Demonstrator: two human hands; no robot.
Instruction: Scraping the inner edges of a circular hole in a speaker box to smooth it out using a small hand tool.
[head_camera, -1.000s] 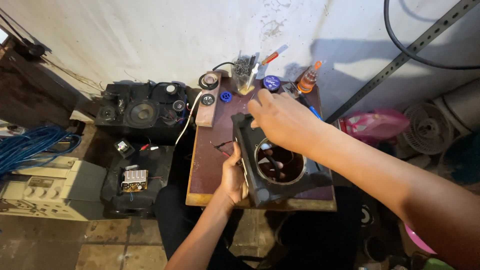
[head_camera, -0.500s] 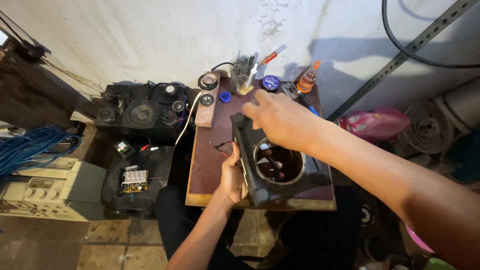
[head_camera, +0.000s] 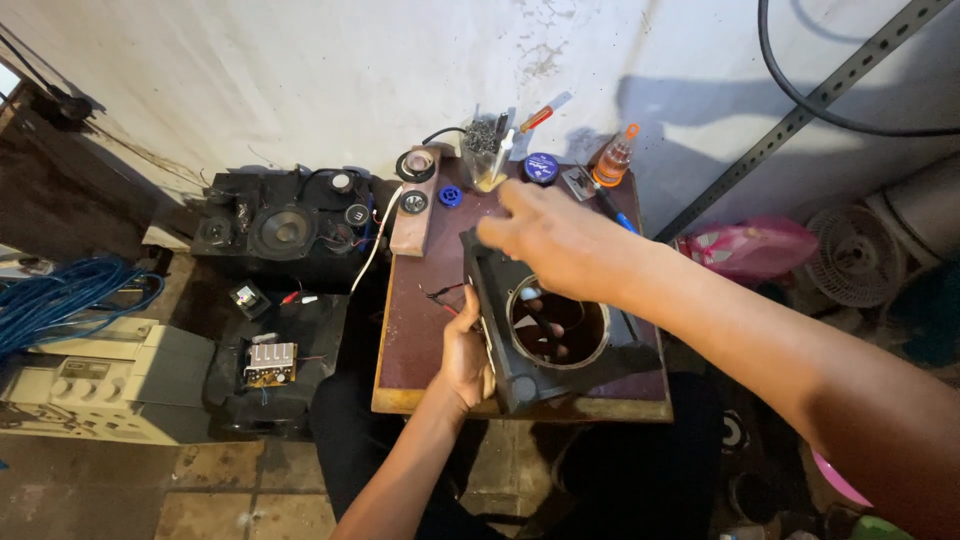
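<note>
Left hand grips the left edge of the speaker box, which sits on the small table. Right hand hovers over the box's top end, fingers loosely spread, holding nothing.

Speaker housing: dark grey, with a pale ring around its round opening. Table: reddish-brown top, lighter wooden edge. Small round tin: blue. Squeeze bottle: amber body, orange cap. Screwdriver: orange handle. Cable coil: blue. Speaker box: black. Bag: pink. Wall: white, stained.
</note>
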